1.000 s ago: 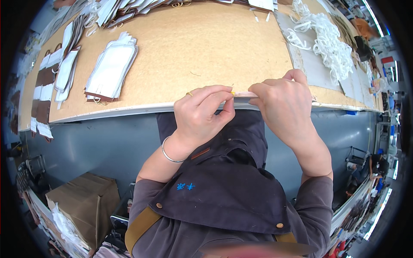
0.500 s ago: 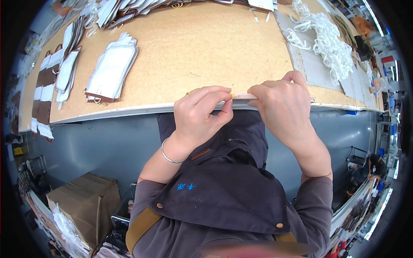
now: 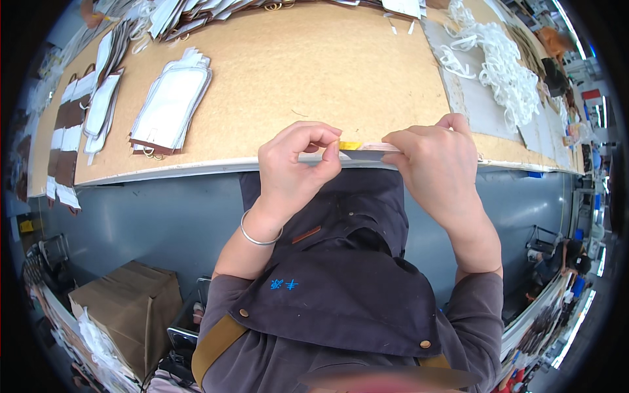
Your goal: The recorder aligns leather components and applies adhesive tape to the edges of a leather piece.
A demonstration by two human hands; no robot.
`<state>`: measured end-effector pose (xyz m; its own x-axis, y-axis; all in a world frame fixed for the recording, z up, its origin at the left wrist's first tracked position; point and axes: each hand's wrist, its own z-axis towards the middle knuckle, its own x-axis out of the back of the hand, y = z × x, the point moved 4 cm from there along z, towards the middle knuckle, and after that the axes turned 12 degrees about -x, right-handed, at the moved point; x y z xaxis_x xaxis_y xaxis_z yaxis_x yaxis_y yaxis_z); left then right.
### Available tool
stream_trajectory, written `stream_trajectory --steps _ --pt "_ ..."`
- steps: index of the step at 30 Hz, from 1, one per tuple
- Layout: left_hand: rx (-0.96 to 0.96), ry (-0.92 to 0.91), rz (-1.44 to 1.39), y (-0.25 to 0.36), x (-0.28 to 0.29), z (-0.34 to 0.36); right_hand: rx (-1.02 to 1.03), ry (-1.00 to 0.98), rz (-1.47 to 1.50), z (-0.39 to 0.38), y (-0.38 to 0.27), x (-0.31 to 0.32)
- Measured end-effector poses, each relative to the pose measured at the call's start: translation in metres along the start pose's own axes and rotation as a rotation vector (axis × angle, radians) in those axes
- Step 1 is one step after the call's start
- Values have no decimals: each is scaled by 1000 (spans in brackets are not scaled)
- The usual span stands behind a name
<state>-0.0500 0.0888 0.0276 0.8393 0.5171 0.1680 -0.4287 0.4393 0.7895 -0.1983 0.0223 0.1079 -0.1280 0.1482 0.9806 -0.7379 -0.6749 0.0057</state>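
At the table's front edge, the thumb and fingertips of my left hand [image 3: 298, 160] are closed on the left end of a narrow yellow strip [image 3: 350, 145]. The strip runs right to a pale pinkish strip [image 3: 375, 146]; whether the two are one piece I cannot tell. My right hand [image 3: 438, 160] pinches the pale strip between thumb and fingers, palm down, hiding its right end. A dark grey surface [image 3: 367, 156] shows just under the strips. A dark apron [image 3: 334, 281] covers my front.
To the left on the board-topped table [image 3: 314, 72] lies a stack of white-faced brown pieces [image 3: 169, 98]. More such pieces [image 3: 216, 16] are heaped along the far side. White ribbon [image 3: 495, 69] is tangled at the right. A brown box [image 3: 128, 311] sits at the lower left.
My left hand has shifted slightly left, away from the right hand. More of the yellow strip now shows between them. My right hand has barely moved.
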Motion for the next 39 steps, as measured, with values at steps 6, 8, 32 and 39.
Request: stream_trajectory --steps 6,8,32,39 --pt "-303 -3 176 13 -9 0 20 46 21 1 -5 1" --pt "-287 -32 164 16 -9 0 38 85 49 1 -6 1" --pt "-40 57 32 -2 9 3 -70 -1 211 -6 13 -4" --pt "19 141 404 -42 30 6 -255 -267 482 -8 34 -23"
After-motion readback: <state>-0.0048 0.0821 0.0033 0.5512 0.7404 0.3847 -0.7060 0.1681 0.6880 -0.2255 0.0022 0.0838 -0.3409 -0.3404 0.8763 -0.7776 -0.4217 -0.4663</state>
